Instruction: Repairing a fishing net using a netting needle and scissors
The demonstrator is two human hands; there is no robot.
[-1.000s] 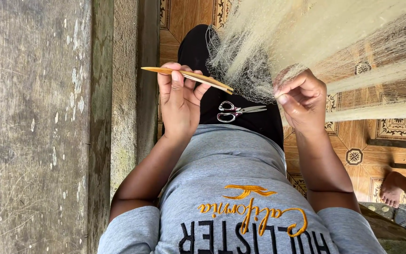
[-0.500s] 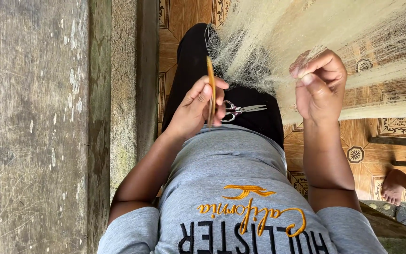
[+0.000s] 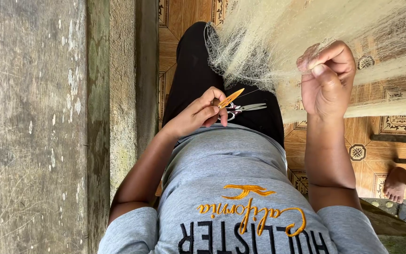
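My left hand [image 3: 197, 115] is low over my lap, fingers closed on a slim yellow netting needle [image 3: 231, 98] that points up and right. A thin thread runs from the needle toward the pale, fine-meshed fishing net [image 3: 278, 42], which drapes over my black-trousered legs [image 3: 191, 70]. Raised at the right, my right hand [image 3: 327, 80] pinches a bunch of net between thumb and fingers. Small scissors [image 3: 245, 108] lie on my lap just right of my left hand.
A weathered concrete wall [image 3: 29, 127] and a post [image 3: 123, 94] fill the left side. A patterned brown tile floor [image 3: 391, 136] lies beneath the net. Another person's bare foot [image 3: 395, 184] rests on the floor at the right edge.
My left hand dropped toward my lap, and the needle swung from level to upright to a slant. My right hand rose and shifted right, gripping the net.
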